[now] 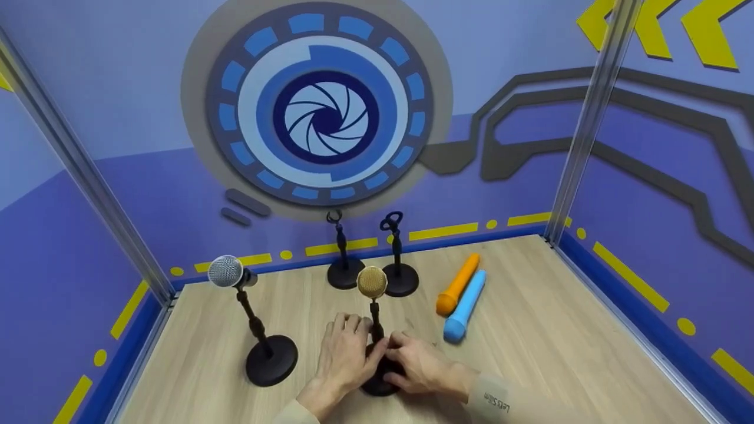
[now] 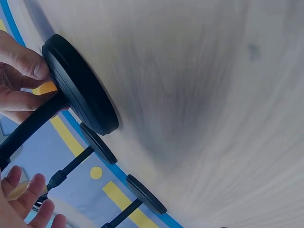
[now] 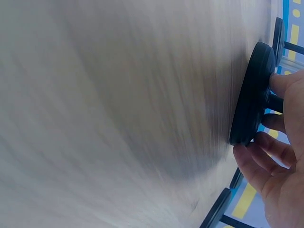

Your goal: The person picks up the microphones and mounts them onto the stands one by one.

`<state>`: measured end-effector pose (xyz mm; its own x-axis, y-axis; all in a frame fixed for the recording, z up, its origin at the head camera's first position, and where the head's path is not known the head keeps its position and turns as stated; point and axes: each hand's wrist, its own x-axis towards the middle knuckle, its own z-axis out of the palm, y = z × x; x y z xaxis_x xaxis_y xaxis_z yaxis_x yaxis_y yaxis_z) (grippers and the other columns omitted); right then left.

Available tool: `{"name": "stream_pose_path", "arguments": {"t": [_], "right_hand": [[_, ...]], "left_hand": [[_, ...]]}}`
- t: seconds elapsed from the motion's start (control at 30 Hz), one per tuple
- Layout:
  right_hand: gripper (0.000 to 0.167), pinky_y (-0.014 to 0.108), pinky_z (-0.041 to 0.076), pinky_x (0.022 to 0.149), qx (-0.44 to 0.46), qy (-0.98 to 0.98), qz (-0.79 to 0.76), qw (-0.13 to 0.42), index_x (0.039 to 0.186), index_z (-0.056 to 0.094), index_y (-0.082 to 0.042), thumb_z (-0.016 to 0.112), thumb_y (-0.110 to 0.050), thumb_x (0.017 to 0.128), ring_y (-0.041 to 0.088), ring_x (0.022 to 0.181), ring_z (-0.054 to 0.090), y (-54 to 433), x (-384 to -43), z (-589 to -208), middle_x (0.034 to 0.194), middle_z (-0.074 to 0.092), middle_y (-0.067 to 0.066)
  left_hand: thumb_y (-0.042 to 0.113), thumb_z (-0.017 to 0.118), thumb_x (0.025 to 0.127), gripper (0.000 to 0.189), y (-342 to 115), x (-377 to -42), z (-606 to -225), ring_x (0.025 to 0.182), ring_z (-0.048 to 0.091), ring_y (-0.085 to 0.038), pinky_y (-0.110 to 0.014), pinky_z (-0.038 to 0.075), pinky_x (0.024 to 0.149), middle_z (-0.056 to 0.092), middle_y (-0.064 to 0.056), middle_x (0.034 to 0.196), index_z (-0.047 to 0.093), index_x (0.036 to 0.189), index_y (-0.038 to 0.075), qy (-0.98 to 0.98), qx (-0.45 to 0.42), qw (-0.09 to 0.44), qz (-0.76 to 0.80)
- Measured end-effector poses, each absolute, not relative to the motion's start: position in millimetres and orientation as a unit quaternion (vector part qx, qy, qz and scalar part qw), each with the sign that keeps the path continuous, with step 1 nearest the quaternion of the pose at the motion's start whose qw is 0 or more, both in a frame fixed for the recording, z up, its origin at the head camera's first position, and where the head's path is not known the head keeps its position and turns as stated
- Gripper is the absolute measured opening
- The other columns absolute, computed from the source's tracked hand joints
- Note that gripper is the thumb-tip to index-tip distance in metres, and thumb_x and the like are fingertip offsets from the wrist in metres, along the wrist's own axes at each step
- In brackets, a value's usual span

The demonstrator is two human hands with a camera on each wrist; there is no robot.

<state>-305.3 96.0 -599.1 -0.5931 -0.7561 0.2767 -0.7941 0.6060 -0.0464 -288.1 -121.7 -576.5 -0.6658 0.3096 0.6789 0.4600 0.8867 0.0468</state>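
Note:
A gold-headed microphone (image 1: 372, 282) sits on top of a black desktop microphone stand (image 1: 375, 318) in front of me. My right hand (image 1: 421, 362) grips the stand's round base (image 2: 80, 85), with fingertips at its rim in the right wrist view. Close beside the pole, my left hand (image 1: 347, 353) has its fingers spread and relaxed, its thumb reaching toward the right hand. In the left wrist view, the left fingers (image 2: 35, 194) show apart from the base. A silver-headed microphone (image 1: 226, 271) leans on another black stand (image 1: 259, 335) to the left.
Behind stand two black stands with bare clips, one at left (image 1: 346, 274) and one at right (image 1: 400, 280). An orange toy microphone (image 1: 459, 285) and a blue one (image 1: 465, 306) lie at right on the wooden table (image 1: 559, 353). Printed panels (image 1: 500, 206) enclose the table.

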Motion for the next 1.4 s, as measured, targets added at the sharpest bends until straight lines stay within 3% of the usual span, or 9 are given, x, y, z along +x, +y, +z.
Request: {"name": "stream_pose_path", "arguments": {"t": [0.6, 1.03, 1.2, 1.4], "right_hand": [[0.035, 0.036, 0.063, 0.097, 0.444, -0.883, 0.100, 0.111, 0.130, 0.079, -0.018, 0.080, -0.040, 0.103, 0.020, 0.112, 0.068, 97.6, -306.9, -599.5, 0.123, 0.068, 0.003], [0.038, 0.036, 0.064, 0.104, 0.435, -0.889, 0.095, 0.105, 0.132, 0.079, -0.017, 0.080, -0.040, 0.103, 0.021, 0.126, 0.071, 97.3, -306.3, -599.4, 0.140, 0.069, 0.005], [0.041, 0.036, 0.063, 0.101, 0.435, -0.890, 0.080, 0.115, 0.135, 0.079, -0.019, 0.079, -0.044, 0.103, 0.021, 0.119, 0.069, 96.2, -305.9, -599.7, 0.132, 0.069, 0.003], [0.039, 0.033, 0.062, 0.094, 0.441, -0.884, 0.080, 0.129, 0.131, 0.080, -0.018, 0.080, -0.043, 0.102, 0.019, 0.109, 0.067, 96.3, -305.7, -599.5, 0.121, 0.068, 0.003]], "left_hand": [[0.045, 0.083, 0.096, 0.032, -118.7, -288.6, -578.0, 0.084, 0.056, -0.024, -0.038, 0.045, 0.075, 0.067, -0.001, 0.084, 0.076, 0.101, 0.014, -0.891, -0.215, 0.387, -0.102], [0.061, 0.081, 0.096, 0.043, -117.2, -287.5, -574.8, 0.084, 0.062, -0.020, -0.036, 0.050, 0.071, 0.073, 0.002, 0.083, 0.079, 0.092, 0.018, -0.898, -0.192, 0.378, -0.116], [0.057, 0.082, 0.097, 0.039, -119.5, -286.8, -576.1, 0.084, 0.061, -0.020, -0.036, 0.050, 0.071, 0.072, 0.002, 0.084, 0.077, 0.093, 0.018, -0.896, -0.198, 0.375, -0.129], [0.044, 0.085, 0.090, 0.030, -121.3, -288.0, -577.9, 0.083, 0.060, -0.018, -0.034, 0.049, 0.072, 0.069, 0.003, 0.086, 0.072, 0.097, 0.018, -0.883, -0.216, 0.394, -0.139]]}}
